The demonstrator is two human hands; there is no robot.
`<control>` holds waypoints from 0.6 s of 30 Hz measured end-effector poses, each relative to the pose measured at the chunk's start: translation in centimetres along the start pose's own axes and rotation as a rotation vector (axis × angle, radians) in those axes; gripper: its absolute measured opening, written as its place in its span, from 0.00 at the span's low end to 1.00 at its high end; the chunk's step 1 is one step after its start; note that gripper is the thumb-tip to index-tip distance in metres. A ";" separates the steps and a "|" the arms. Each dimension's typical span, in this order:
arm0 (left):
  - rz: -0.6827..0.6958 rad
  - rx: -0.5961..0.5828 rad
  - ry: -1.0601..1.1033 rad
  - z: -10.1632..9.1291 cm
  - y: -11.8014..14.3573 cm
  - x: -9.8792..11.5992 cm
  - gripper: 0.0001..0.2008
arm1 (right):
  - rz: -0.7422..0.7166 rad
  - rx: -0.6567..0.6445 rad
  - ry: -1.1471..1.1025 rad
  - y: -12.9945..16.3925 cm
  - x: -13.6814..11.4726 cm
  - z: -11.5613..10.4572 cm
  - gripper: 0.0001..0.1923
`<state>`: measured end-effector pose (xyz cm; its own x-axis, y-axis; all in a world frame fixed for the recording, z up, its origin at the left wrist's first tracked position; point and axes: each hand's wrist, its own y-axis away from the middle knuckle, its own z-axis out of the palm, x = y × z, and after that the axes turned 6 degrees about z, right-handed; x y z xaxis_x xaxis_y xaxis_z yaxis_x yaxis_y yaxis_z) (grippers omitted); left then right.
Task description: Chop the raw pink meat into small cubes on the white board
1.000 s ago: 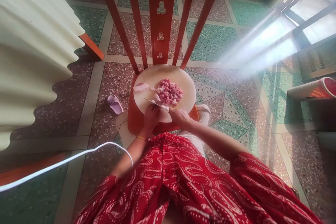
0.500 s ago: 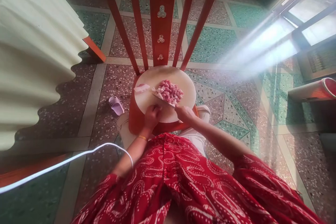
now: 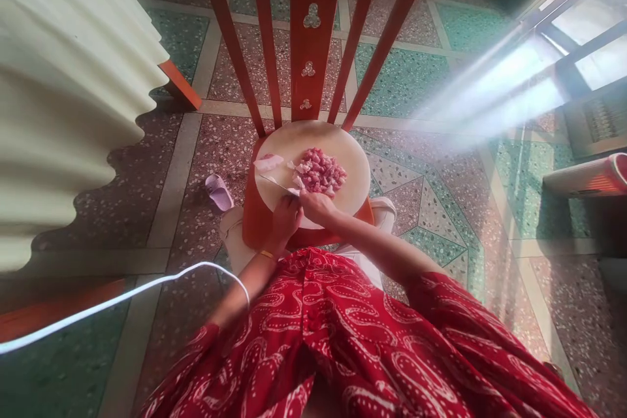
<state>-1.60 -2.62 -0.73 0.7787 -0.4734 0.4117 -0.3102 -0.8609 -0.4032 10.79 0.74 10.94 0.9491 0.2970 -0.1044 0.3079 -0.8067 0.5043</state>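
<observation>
A round pale cutting board lies on the seat of a reddish-brown chair. On it is a heap of chopped raw meat, pink with whitish bits. An uncut pale slice of meat rests near the board's left edge. My right hand is closed around the handle of a knife, whose blade points left, between the heap and me. Beside it, at the board's near edge, my left hand has its fingers curled close to the knife. Whether it holds anything is hidden.
The slatted chair back rises beyond the board. A purple slipper lies on the tiled floor to the left. Pleated cream cloth hangs at far left; a white cable crosses below. At right lies a pale bin-like container.
My right hand has moved left with the knife, away from the heap to beside my left hand. The blade, earlier against the meat, now sits nearer the pale slice.
</observation>
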 end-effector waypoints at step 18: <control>-0.098 0.016 0.001 -1.0 0.3 0.7 0.08 | 0.073 -0.055 0.028 2.9 1.9 0.8 0.12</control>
<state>-1.73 -3.44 0.26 0.8045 -0.3873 0.4502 -0.2242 -0.9000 -0.3737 13.51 -1.47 11.52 0.9665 0.2534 -0.0421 0.2333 -0.7977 0.5561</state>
